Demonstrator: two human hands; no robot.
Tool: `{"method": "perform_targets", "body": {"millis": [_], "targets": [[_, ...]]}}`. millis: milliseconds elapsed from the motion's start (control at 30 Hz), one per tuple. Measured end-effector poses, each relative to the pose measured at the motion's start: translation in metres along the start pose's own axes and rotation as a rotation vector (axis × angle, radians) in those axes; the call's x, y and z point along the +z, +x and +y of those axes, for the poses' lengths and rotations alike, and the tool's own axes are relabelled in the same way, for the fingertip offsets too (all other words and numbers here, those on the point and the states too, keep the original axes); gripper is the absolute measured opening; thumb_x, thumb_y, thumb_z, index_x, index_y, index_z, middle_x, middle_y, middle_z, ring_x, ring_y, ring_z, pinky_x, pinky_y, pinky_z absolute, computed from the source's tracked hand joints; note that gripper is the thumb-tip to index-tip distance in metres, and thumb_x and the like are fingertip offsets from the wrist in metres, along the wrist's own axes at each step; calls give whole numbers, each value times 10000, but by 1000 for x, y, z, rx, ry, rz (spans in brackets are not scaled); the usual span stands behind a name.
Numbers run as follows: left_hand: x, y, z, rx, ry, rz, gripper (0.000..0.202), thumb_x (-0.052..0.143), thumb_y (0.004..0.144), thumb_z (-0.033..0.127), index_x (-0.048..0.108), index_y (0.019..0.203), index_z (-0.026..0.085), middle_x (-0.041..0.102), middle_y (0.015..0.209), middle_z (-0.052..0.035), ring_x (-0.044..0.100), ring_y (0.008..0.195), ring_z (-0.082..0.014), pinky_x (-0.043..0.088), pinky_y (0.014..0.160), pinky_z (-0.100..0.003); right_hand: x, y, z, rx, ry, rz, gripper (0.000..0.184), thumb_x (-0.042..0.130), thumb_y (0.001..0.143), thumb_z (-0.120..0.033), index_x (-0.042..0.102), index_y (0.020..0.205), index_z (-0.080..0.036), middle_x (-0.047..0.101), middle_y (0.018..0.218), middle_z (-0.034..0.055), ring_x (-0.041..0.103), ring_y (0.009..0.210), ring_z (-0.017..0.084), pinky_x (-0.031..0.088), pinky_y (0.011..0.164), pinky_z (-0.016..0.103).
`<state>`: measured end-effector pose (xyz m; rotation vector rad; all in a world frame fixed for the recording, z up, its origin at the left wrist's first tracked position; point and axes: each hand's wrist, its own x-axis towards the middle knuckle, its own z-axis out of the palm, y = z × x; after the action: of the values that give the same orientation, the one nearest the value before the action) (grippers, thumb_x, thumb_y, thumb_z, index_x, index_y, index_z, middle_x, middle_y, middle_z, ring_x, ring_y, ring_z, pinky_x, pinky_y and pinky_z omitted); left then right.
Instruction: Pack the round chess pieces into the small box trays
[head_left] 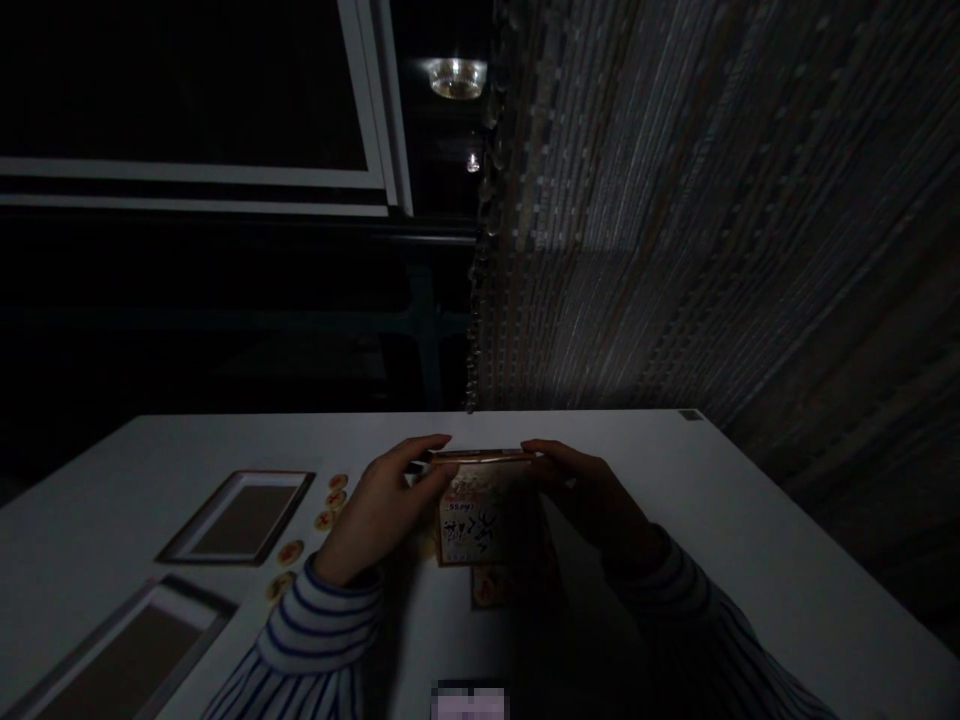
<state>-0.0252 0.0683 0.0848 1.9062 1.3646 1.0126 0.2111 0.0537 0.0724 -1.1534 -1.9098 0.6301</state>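
Note:
Both my hands hold a printed chess box [469, 540] over the near middle of the white table. Brush-style characters and the word "chess" show on its pale face. My left hand [382, 505] grips its left end, thumb on the near side and fingers over the far edge. My right hand [592, 490] is closed on the right end, partly in shadow. Below the face, a darker part with a picture of round pieces [489, 588] shows; I cannot tell whether it belongs to the same box. Several round chess pieces [289, 552] lie left of my left forearm.
Two shallow frame-like trays, a farther one [238, 515] and a nearer one [131, 645], lie on the left of the white table [750, 560]. A string curtain [637, 200] hangs behind the table. The room is dim. A pixelated patch covers the bottom edge.

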Motion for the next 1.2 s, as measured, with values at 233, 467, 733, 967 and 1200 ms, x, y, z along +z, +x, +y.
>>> {"method": "perform_targets", "body": {"millis": [233,467,733,967,1200], "targets": [[2,-5,10,186,190,-7,346,511,747,409,586,1034,232,612,1041,-37,547,971,-196,417,876,-330,2,-2,-5,-99,-38,37,337,474,812,-235,508,1147,-229,586,1099,53,547,977,171,447,844,334],[3,-8,13,276,276,-50,312,499,775,390,579,1040,246,623,1027,-23,558,955,-180,433,859,-337,4,-5,-7,-160,-48,58,384,506,782,-170,505,1157,-256,601,1070,40,560,947,167,465,827,348],[7,-8,13,272,263,-82,308,482,786,395,590,1033,247,640,998,-27,577,918,-180,441,830,-319,6,-6,-12,-138,-59,67,401,512,768,-153,504,1158,-248,615,983,39,566,858,151,474,760,324],[4,-9,20,261,194,-216,286,435,818,378,595,1021,256,654,977,0,602,857,-157,455,739,-243,6,-8,-13,-122,-45,74,390,537,761,-194,512,1148,-228,604,923,45,563,805,142,465,703,294],[1,-11,27,219,172,-237,262,417,828,364,606,984,272,667,911,32,610,794,-138,446,677,-205,9,-7,-13,-129,-42,89,378,524,769,-220,511,1146,-246,607,903,40,564,788,146,459,677,297]]}}
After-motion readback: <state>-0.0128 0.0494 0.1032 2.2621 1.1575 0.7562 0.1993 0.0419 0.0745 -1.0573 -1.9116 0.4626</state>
